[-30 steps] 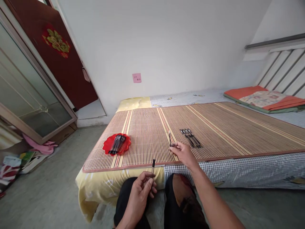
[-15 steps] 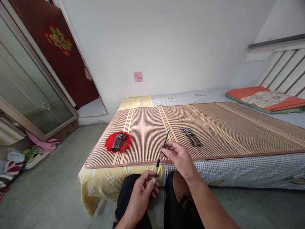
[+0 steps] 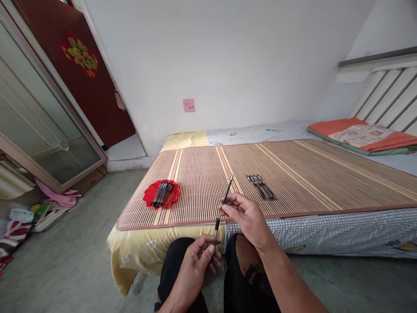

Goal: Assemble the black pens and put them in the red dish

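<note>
My left hand [image 3: 198,261] pinches a pen barrel [image 3: 217,224] with a black grip section, held upright at a slant over my lap. Just above it, my right hand [image 3: 246,217] has thumb and fingers closed on a thin dark pen refill [image 3: 228,190], its pale tip pointing up and away. The refill's lower end is near the barrel's top; whether it sits inside I cannot tell. To the left, a red scalloped plate [image 3: 146,196] holds several dark pens [image 3: 163,194]. Several more pens [image 3: 261,188] lie side by side on the mat, right of my hands.
The striped bamboo mat [image 3: 195,174] covers the bed, whose patterned sheet [image 3: 312,230] hangs over the front edge. A folded orange quilt [image 3: 368,134] lies at the far right. A pink note [image 3: 188,105] is stuck on the wall. Floor and glass door [image 3: 55,113] are at left.
My left hand and the barrel have shifted very slightly to the right. My right hand and the refill have barely moved, and both grips are unchanged.
</note>
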The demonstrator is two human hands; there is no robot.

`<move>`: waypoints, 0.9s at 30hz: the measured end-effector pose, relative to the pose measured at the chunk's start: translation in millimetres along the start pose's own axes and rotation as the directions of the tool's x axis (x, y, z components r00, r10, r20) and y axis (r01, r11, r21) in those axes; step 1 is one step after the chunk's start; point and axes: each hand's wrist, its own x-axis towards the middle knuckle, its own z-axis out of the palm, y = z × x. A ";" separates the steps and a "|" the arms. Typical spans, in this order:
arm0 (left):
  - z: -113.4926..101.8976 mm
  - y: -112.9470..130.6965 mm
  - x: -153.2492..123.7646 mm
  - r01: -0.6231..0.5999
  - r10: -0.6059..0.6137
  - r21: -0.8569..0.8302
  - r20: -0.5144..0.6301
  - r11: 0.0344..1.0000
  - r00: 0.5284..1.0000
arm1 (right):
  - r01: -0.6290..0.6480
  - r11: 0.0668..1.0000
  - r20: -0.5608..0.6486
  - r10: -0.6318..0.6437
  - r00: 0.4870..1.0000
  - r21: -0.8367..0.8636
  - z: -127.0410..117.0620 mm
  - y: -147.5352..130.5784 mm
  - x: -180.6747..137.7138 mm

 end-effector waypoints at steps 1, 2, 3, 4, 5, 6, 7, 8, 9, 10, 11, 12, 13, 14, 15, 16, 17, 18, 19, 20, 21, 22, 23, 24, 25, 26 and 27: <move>0.3 0.7 -0.3 -0.006 0.006 0.007 -0.001 1.000 1.000 | 0.002 1.000 0.006 -0.002 1.000 -0.003 0.0 -1.5 -0.5; 0.4 1.1 -0.8 -0.014 0.014 0.019 -0.007 1.000 1.000 | 0.001 1.000 0.008 0.000 1.000 -0.006 -0.2 -3.0 -1.0; 0.4 1.2 -1.3 -0.025 0.025 0.035 -0.013 0.999 1.000 | -0.003 1.000 0.009 0.003 1.000 -0.009 -0.4 -4.4 -1.5; 0.4 1.2 -2.0 -0.035 0.037 0.052 -0.021 0.998 0.999 | -0.008 1.000 0.008 0.008 1.000 -0.011 -0.7 -5.7 -2.0; 0.4 1.2 -2.7 -0.043 0.045 0.068 -0.028 0.997 0.999 | -0.013 1.000 0.006 0.013 1.000 -0.010 -1.1 -6.8 -2.6; 0.5 1.3 -3.4 -0.050 0.053 0.082 -0.034 0.995 0.998 | -0.016 1.000 0.004 0.016 1.000 -0.008 -1.4 -7.7 -3.3; 0.6 1.6 -4.0 -0.054 0.057 0.092 -0.037 0.994 0.998 | -0.018 1.000 0.004 0.018 1.000 -0.006 -1.6 -8.5 -4.0; 0.9 2.1 -4.6 -0.056 0.061 0.100 -0.042 0.993 0.997 | -0.019 1.000 0.007 0.019 1.000 -0.003 -1.7 -9.2 -4.9; 1.2 2.9 -5.1 -0.059 0.064 0.106 -0.045 0.993 0.997 | -0.019 1.000 0.014 0.019 1.000 0.000 -1.6 -10.0 -5.7; 1.6 3.9 -5.4 -0.063 0.068 0.107 -0.046 0.992 0.997 | -0.020 1.000 0.026 0.020 0.999 -0.003 -1.4 -10.7 -6.6; 2.2 5.1 -5.6 -0.065 0.070 0.100 -0.041 0.993 0.997 | -0.017 1.000 0.040 0.018 0.999 -0.011 -1.0 -11.4 -7.5; 2.8 6.4 -5.7 -0.064 0.067 0.086 -0.032 0.994 0.997 | -0.013 1.000 0.056 0.014 0.998 -0.029 -0.6 -12.0 -8.3; 3.4 7.6 -5.7 -0.060 0.061 0.068 -0.019 0.996 0.998 | -0.005 0.999 0.073 0.009 0.997 -0.053 -0.1 -12.4 -8.9; 4.0 8.7 -5.6 -0.056 0.056 0.047 -0.005 0.997 0.998 | 0.003 0.997 0.090 0.004 0.996 -0.079 0.4 -12.5 -9.5; 4.6 9.7 -5.5 -0.050 0.050 0.027 0.005 0.998 0.999 | 0.008 0.995 0.106 0.003 0.994 -0.102 0.8 -12.3 -9.9; 5.2 10.5 -5.5 -0.045 0.045 0.012 0.011 0.999 0.999 | 0.010 0.993 0.122 0.004 0.993 -0.117 1.1 -11.8 -10.2; 5.6 11.2 -5.5 -0.041 0.041 0.002 0.012 0.999 0.999 | 0.011 0.992 0.138 0.006 0.990 -0.125 1.3 -11.1 -10.4; 5.9 11.9 -5.7 -0.040 0.040 -0.003 0.009 0.999 0.999 | 0.011 0.992 0.157 0.009 0.988 -0.128 1.3 -10.2 -10.5; 6.2 12.6 -6.1 -0.039 0.039 -0.007 0.006 0.999 0.999 | 0.013 0.992 0.175 0.009 0.984 -0.126 1.2 -9.4 -10.6; 6.4 13.3 -6.5 -0.039 0.039 -0.010 0.003 0.999 0.999 | 0.013 0.993 0.194 0.011 0.981 -0.121 0.8 -8.6 -10.5; 6.6 14.1 -7.1 -0.038 0.038 -0.016 0.001 0.999 0.999 | 0.013 0.993 0.208 0.011 0.978 -0.115 0.4 -8.0 -10.4; 6.8 15.0 -7.6 -0.038 0.039 -0.023 0.001 0.999 0.999 | 0.008 0.994 0.214 0.014 0.977 -0.106 -0.3 -7.4 -10.2; 7.0 15.8 -8.0 -0.039 0.039 -0.031 0.002 0.999 0.999 | -0.002 0.996 0.208 0.022 0.978 -0.095 -1.1 -6.9 -9.9; 7.2 16.5 -8.3 -0.038 0.038 -0.039 0.005 0.999 0.999 | -0.016 0.996 0.194 0.032 0.980 -0.083 -2.1 -6.3 -9.6; 7.5 17.1 -8.5 -0.036 0.037 -0.045 0.009 0.998 0.999 | -0.031 0.997 0.174 0.043 0.984 -0.072 -3.2 -5.7 -9.3; 7.7 17.4 -8.5 -0.035 0.036 -0.050 0.014 0.998 0.999 | -0.045 0.997 0.151 0.054 0.987 -0.064 -4.4 -5.0 -9.0; 8.1 17.6 -8.4 -0.033 0.034 -0.056 0.020 0.998 0.999 | -0.055 0.997 0.127 0.062 0.990 -0.057 -5.5 -4.4 -8.9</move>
